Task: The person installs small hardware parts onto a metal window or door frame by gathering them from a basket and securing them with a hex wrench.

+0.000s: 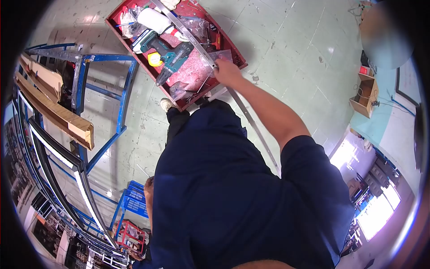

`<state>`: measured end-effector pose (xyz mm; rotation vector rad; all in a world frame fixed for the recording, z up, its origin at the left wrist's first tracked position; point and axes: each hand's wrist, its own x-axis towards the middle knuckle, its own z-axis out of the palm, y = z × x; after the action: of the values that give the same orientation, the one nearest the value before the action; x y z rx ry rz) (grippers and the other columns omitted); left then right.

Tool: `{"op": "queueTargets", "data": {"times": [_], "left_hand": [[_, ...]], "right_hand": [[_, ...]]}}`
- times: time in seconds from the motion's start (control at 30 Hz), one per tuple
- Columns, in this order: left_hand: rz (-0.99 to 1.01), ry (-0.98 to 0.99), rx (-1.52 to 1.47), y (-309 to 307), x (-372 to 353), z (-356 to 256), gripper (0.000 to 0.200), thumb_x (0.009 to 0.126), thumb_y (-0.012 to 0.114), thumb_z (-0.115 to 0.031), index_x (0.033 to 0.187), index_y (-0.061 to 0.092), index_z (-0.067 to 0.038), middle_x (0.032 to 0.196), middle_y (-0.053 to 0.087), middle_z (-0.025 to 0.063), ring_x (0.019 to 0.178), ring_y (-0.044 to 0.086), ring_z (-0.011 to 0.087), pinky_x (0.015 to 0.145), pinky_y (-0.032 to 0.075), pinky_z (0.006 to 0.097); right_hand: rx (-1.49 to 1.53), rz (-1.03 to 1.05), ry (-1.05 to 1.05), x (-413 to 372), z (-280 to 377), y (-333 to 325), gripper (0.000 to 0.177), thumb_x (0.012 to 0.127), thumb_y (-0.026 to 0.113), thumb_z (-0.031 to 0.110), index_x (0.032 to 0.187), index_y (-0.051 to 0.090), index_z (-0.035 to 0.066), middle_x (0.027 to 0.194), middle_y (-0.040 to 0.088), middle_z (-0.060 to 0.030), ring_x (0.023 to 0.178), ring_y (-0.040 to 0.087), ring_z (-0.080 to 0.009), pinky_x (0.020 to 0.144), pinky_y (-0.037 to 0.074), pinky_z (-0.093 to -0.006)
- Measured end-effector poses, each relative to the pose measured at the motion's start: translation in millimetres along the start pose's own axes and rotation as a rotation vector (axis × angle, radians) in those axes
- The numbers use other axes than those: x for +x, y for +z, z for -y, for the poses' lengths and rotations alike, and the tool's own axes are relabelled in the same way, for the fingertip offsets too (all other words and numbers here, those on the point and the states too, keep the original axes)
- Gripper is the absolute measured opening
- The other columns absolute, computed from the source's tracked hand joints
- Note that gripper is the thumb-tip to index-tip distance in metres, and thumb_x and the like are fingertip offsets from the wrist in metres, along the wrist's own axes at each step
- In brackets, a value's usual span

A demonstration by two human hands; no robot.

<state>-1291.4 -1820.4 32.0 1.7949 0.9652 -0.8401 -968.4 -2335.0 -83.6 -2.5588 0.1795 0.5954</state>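
Right hand (226, 71) at the near edge of the red tray (235, 56), grip closed round a long metal strip (253, 127). The strip runs slantwise over the tray and back past the right arm. In the tray: teal cordless drill (172, 54), yellow tape measure (154, 59), plastic bags (199, 67). Left hand (148, 190) low beside the torso, mostly hidden; cannot tell its grip. Blue steel rack (83, 85) stands left.
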Motion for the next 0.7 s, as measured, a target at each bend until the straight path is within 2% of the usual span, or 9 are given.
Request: {"op": "queueTargets", "data": {"times": [0.1, 0.17, 0.23, 0.33, 0.4, 0.47, 0.57, 0.63, 0.7], "left_hand": [[-0.002, 0.046, -0.089, -6, 3, -17, 0.027, 0.102, 0.056, -0.019, 0.117, 0.063, 0.002, 0.099, 0.071, 0.0086, 0.085, 0.064, 0.011, 0.076, 0.051, 0.0248], [-0.025, 0.179, 0.147, -4, -4, -59, 0.026, 0.102, 0.054, -0.018, 0.119, 0.063, 0.001, 0.095, 0.071, 0.0083, 0.078, 0.061, 0.0105, 0.071, 0.049, 0.0246], [-0.027, 0.193, 0.072, 3, 6, -62, 0.027, 0.102, 0.053, -0.015, 0.12, 0.06, 0.003, 0.092, 0.071, 0.0087, 0.074, 0.06, 0.0106, 0.067, 0.048, 0.0249], [0.029, 0.243, -0.015, 0, 16, -64, 0.027, 0.102, 0.052, -0.013, 0.119, 0.058, 0.007, 0.091, 0.072, 0.0114, 0.073, 0.061, 0.0121, 0.069, 0.049, 0.0259], [0.024, 0.25, -0.052, -1, 15, -60, 0.027, 0.102, 0.052, -0.014, 0.119, 0.058, 0.006, 0.091, 0.072, 0.0112, 0.072, 0.061, 0.0123, 0.069, 0.049, 0.0263], [0.026, 0.251, -0.09, 0, 8, -54, 0.026, 0.102, 0.053, -0.014, 0.118, 0.059, 0.006, 0.091, 0.072, 0.0111, 0.072, 0.06, 0.0126, 0.069, 0.049, 0.0268], [-0.026, 0.08, -0.069, -1, -1, -44, 0.026, 0.102, 0.055, -0.015, 0.121, 0.06, 0.002, 0.089, 0.07, 0.0045, 0.073, 0.058, 0.0073, 0.066, 0.047, 0.0223], [-0.001, 0.182, -0.027, 0, -7, -33, 0.026, 0.101, 0.058, -0.016, 0.12, 0.062, 0.001, 0.09, 0.069, 0.003, 0.076, 0.06, 0.006, 0.067, 0.048, 0.0205], [0.034, -0.02, -0.162, -4, 10, 14, 0.026, 0.1, 0.061, -0.018, 0.118, 0.064, 0.001, 0.092, 0.07, 0.0041, 0.078, 0.062, 0.0075, 0.07, 0.05, 0.0212]], "right_hand": [[0.027, -0.106, -0.129, 12, -22, -10, 0.041, 0.086, 0.061, 0.016, 0.125, 0.054, 0.007, 0.113, 0.066, -0.017, 0.1, 0.066, -0.0388, 0.086, 0.055, -0.0475], [-0.089, -0.212, -0.221, 15, -23, -26, 0.045, 0.087, 0.058, 0.015, 0.131, 0.053, 0.011, 0.118, 0.065, -0.0127, 0.102, 0.066, -0.0365, 0.084, 0.055, -0.047], [-0.179, -0.166, -0.247, 22, -26, -27, 0.043, 0.088, 0.056, 0.014, 0.13, 0.053, 0.012, 0.126, 0.062, -0.0117, 0.101, 0.067, -0.0349, 0.083, 0.055, -0.0477], [-0.427, 0.026, -0.219, 40, -18, -33, 0.031, 0.089, 0.054, 0.018, 0.118, 0.063, 0.01, 0.114, 0.068, -0.0133, 0.099, 0.069, -0.0344, 0.084, 0.056, -0.047], [-0.304, 0.031, -0.061, 52, -9, -47, 0.03, 0.084, 0.064, 0.022, 0.112, 0.065, 0.012, 0.11, 0.07, -0.0121, 0.1, 0.068, -0.0336, 0.083, 0.055, -0.047], [-0.246, -0.004, -0.064, 59, -4, -65, 0.028, 0.084, 0.065, 0.024, 0.109, 0.067, 0.012, 0.105, 0.071, -0.0131, 0.1, 0.068, -0.0338, 0.083, 0.054, -0.0476], [-0.173, -0.087, -0.056, 63, -5, -83, 0.026, 0.085, 0.065, 0.025, 0.106, 0.069, 0.011, 0.102, 0.071, -0.014, 0.1, 0.068, -0.0333, 0.083, 0.053, -0.0477], [-0.154, -0.126, -0.059, 74, -15, -83, 0.025, 0.086, 0.066, 0.024, 0.107, 0.069, 0.011, 0.103, 0.071, -0.014, 0.1, 0.068, -0.0327, 0.083, 0.053, -0.0473], [0.189, -0.132, -0.07, 99, -42, -68, 0.024, 0.089, 0.067, 0.024, 0.107, 0.068, 0.008, 0.097, 0.072, -0.0124, 0.093, 0.069, -0.0266, 0.077, 0.053, -0.0421]]}}
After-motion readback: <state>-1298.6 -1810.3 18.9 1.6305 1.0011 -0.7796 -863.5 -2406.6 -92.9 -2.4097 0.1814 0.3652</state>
